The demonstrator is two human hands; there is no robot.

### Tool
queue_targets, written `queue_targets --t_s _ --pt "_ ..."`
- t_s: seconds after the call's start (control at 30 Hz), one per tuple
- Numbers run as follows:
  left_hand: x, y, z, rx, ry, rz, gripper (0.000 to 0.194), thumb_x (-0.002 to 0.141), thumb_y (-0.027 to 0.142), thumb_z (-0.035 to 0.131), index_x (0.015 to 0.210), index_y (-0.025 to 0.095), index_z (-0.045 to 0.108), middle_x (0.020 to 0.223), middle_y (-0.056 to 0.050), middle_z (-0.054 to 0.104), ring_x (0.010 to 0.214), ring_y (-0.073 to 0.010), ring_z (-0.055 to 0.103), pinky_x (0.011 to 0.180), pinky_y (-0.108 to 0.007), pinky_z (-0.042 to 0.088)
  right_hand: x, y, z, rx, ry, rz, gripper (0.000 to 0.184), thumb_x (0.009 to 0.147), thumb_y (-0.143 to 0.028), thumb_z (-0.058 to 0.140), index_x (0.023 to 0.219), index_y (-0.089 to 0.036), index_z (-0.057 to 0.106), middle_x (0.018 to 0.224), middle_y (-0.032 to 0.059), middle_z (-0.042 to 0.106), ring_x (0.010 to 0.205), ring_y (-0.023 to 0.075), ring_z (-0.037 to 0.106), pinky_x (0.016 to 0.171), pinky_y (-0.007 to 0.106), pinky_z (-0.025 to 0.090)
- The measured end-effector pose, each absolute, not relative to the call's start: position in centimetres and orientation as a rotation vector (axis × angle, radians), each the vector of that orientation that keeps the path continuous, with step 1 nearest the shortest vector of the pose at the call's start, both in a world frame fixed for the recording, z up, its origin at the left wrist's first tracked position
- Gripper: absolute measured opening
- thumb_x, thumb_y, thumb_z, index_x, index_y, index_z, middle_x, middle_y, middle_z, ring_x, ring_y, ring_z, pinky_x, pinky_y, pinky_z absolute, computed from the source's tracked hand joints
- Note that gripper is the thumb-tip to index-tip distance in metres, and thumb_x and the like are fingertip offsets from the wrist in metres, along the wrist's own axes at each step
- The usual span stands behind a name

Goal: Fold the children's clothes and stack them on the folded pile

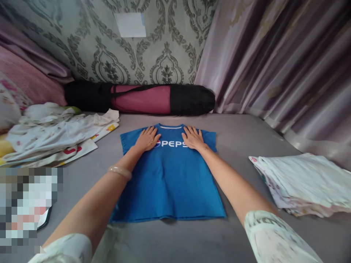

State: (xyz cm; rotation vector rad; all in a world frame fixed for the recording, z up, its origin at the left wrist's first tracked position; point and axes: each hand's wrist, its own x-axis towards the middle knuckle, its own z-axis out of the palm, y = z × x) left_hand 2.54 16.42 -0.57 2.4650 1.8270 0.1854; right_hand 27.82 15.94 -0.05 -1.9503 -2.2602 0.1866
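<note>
A blue T-shirt (170, 179) with white PEPSI lettering lies spread out on the grey bed surface, its collar away from me and its hem towards me. My left hand (148, 138) rests flat on the left shoulder area, fingers apart, beside the round logo. On the opposite shoulder lies my right hand (193, 137), also flat with spread fingers, covering the end of the lettering. Both palms press on the cloth without gripping it. Some soft creases run down the middle of the shirt.
At the left is a loose heap of white printed clothes (55, 131). A stack of folded white clothes (307, 179) sits at the right. A black and pink rolled bag (142, 98) lies along the wall, beside lilac curtains (246, 54). The lower left is pixelated.
</note>
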Motion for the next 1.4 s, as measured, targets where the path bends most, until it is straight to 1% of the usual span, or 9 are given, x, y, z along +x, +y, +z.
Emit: queue_targets --t_s 0.13,0.23,0.4,0.5,0.73,1.0,1.17,1.3,1.4 --pt "2.7 15.7 0.3 2.439 1.876 0.156 0.062 0.098 0.045 0.021 0.148 0.01 0.03 0.156 -0.017 0.026 0.144 -0.029 0.022 0.115 -0.047 0.017 28.4 15.7 0.5 -1.886 -2.236 0.277 0.057 0.1 -0.044 0.024 0.15 -0.018 0.029 0.158 0.0094 0.025 0.145 0.0277 0.019 0.115 0.056 0.011" --pt "3.7 13.6 2.0 2.512 1.859 0.222 0.059 0.096 0.042 0.032 0.146 0.01 0.032 0.153 -0.02 0.031 0.141 -0.0315 0.027 0.113 -0.048 0.019 29.7 14.9 1.5 -1.798 -2.141 0.296 0.053 0.1 -0.039 0.029 0.147 -0.016 0.035 0.156 0.0113 0.029 0.143 0.0249 0.025 0.116 0.05 0.018" --pt "6.3 7.6 4.9 2.597 1.603 0.316 0.043 0.093 0.036 0.044 0.132 0.017 0.05 0.131 -0.014 0.056 0.12 -0.0307 0.052 0.101 -0.047 0.034 34.1 11.8 3.0 -1.689 -2.063 0.26 0.037 0.093 -0.024 0.046 0.126 -0.015 0.059 0.126 0.0106 0.063 0.116 0.0209 0.057 0.103 0.034 0.04" --pt "8.9 3.3 5.8 2.613 1.365 0.375 0.033 0.092 0.035 0.049 0.119 0.019 0.059 0.112 -0.01 0.066 0.108 -0.0264 0.059 0.097 -0.042 0.038 36.4 9.7 3.5 -1.669 -2.063 0.317 0.028 0.089 -0.02 0.05 0.109 -0.016 0.07 0.108 0.0079 0.071 0.1 0.0193 0.064 0.093 0.031 0.046" --pt "15.1 -5.2 5.2 2.609 0.857 0.342 0.023 0.088 0.037 0.06 0.102 0.02 0.066 0.096 -0.006 0.068 0.085 -0.018 0.065 0.074 -0.027 0.046 37.4 6.5 3.9 -1.56 -2.24 0.388 0.023 0.082 -0.016 0.059 0.1 -0.016 0.074 0.106 0.0067 0.07 0.093 0.0184 0.063 0.091 0.031 0.046" --pt "17.2 -7.9 3.7 2.581 1.0 0.348 0.017 0.088 0.031 0.06 0.098 0.019 0.067 0.095 -0.007 0.067 0.095 -0.0207 0.062 0.081 -0.029 0.049 37.3 4.9 2.9 -1.523 -2.503 0.273 0.032 0.09 -0.02 0.053 0.118 -0.025 0.067 0.125 0.0051 0.062 0.118 0.0243 0.048 0.105 0.041 0.029" --pt "18.0 -9.3 4.2 2.678 1.122 0.252 0.028 0.096 0.027 0.042 0.095 0.018 0.068 0.095 -0.01 0.066 0.093 -0.0215 0.062 0.084 -0.032 0.049 37.4 4.6 2.5 -1.404 -2.595 0.108 0.029 0.095 -0.022 0.046 0.117 -0.02 0.066 0.123 0.0085 0.061 0.114 0.0239 0.049 0.1 0.037 0.032" --pt "18.6 -10.1 4.4 2.772 1.244 0.146 0.024 0.092 0.017 0.042 0.1 0.016 0.064 0.097 -0.011 0.064 0.093 -0.0223 0.061 0.081 -0.032 0.05 37.6 4.8 2.0 -1.319 -2.66 -0.057 0.033 0.097 -0.016 0.038 0.117 -0.018 0.065 0.12 0.0097 0.062 0.11 0.0226 0.051 0.097 0.035 0.034" --pt "18.9 -10.1 4.2 2.74 1.333 0.144 0.021 0.092 0.02 0.044 0.101 0.017 0.062 0.099 -0.009 0.064 0.095 -0.0225 0.061 0.079 -0.031 0.05 37.8 5.0 1.5 -1.276 -2.677 -0.155 0.036 0.096 -0.011 0.035 0.121 -0.016 0.062 0.123 0.0108 0.06 0.111 0.0225 0.05 0.096 0.035 0.034"
